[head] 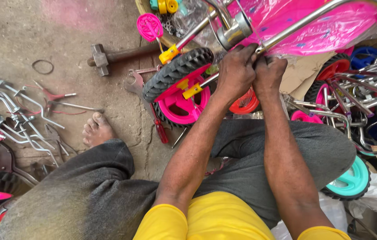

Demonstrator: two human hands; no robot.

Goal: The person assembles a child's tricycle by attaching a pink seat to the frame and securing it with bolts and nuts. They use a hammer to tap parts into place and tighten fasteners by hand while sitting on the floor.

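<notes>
Chrome stay rod (pixel 317 15) of a small pink child's bicycle is the piece both hands are on. It runs on a slant from the hands up and to the right, across the plastic-wrapped pink frame (pixel 313 26), and its low end meets the hands just above the person's lap.

Left hand (pixel 236 73): closed, fingers curled over the low end of the rod, right below the shiny steering tube clamp (pixel 235 30). Right hand (pixel 268 73): also closed, pinching at the same joint, touching the left hand. What sits between the fingertips is hidden; I cannot tell whether a nut or a small tool is there.

Key relation: the rod's long axis leaves the hands up-right, away from the body; the front wheel (pixel 177 84), with black tyre and pink disc, lies just left of and below the left hand. A yellow-tipped chrome fork leg (pixel 197 87) crosses the disc toward the left hand. Both hands are equally near the joint; the left covers it from the wheel side, the right from the frame side.

Surroundings: bare foot (pixel 97 130) on the concrete floor (pixel 64 31); hammer (pixel 108 55) well apart to the upper left; spanner (pixel 136 82) and red-handled screwdriver (pixel 159 129) near the wheel; loose chrome brackets (pixel 15 113) further left; a teal-disc training wheel (pixel 350 180) by the right knee.
</notes>
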